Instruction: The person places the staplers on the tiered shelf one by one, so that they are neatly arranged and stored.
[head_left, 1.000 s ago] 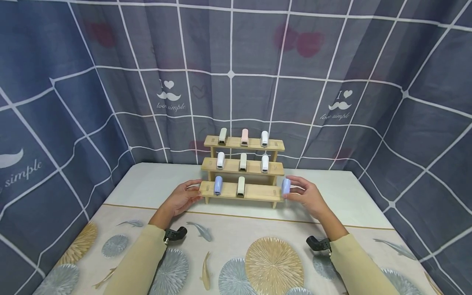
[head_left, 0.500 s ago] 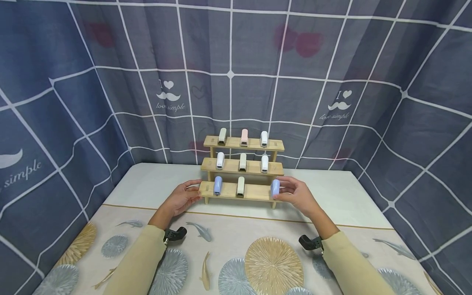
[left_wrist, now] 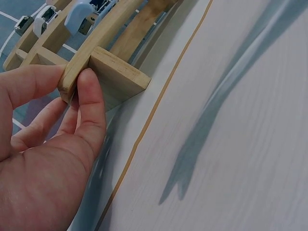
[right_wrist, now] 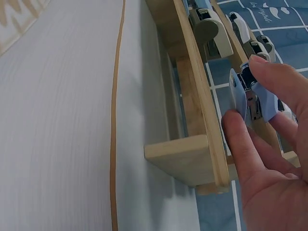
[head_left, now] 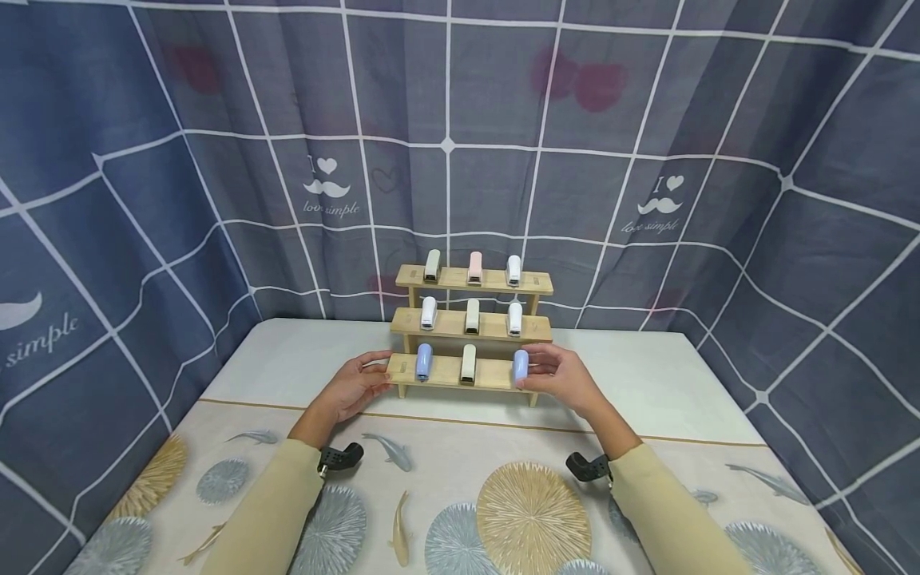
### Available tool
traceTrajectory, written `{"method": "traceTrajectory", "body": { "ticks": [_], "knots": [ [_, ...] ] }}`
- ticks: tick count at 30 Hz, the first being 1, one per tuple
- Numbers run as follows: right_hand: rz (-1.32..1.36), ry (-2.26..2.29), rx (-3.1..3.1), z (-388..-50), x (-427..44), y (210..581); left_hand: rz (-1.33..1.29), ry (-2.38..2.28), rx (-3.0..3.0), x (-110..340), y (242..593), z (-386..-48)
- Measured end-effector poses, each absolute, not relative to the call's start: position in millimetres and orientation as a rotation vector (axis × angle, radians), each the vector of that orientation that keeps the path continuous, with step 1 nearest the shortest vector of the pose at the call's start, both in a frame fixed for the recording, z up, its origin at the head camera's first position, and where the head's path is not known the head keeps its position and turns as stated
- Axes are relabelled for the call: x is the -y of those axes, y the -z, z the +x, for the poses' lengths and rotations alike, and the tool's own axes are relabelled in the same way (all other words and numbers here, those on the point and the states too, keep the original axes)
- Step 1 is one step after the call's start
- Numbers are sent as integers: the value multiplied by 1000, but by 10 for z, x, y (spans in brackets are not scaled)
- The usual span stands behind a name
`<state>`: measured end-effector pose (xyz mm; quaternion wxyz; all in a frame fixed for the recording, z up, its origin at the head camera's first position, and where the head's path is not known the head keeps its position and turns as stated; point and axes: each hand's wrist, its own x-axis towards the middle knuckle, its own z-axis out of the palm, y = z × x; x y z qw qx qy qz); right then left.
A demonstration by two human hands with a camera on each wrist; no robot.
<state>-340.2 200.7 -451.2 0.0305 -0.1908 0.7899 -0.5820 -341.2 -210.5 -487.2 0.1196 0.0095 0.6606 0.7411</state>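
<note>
A three-tier wooden display stand (head_left: 446, 370) bears small staplers in rows. My left hand (head_left: 358, 386) pinches the left end of its lowest board (left_wrist: 77, 67), thumb and fingers on opposite faces. At the right end of that board, my right hand (head_left: 564, 375) grips a blue stapler (head_left: 521, 367) between thumb and fingers. In the right wrist view this blue stapler (right_wrist: 255, 94) is held by its sides; whether its base touches the board I cannot tell. Another blue stapler (head_left: 424, 362) and a pale green stapler (head_left: 469, 364) stand along the same board.
On the middle tier are two white staplers, one of them at left (head_left: 428, 313), and a pale green one (head_left: 472, 316). The top tier bears a green (head_left: 432, 266), a pink (head_left: 475, 268) and a white stapler (head_left: 513, 271). Grid-patterned curtains (head_left: 402, 192) surround the table (head_left: 287, 359).
My right hand has moved left with the blue stapler, from beside the stand's right end to over the lowest board. The left hand keeps its place.
</note>
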Motion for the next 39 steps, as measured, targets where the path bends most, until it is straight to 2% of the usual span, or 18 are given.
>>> {"method": "traceTrajectory", "body": {
  "ticks": [39],
  "knots": [
    [-578, 1715, -2433, -3474, -1887, 4537, 25, -2176, -1910, 2098, 4884, -3424]
  ]
}}
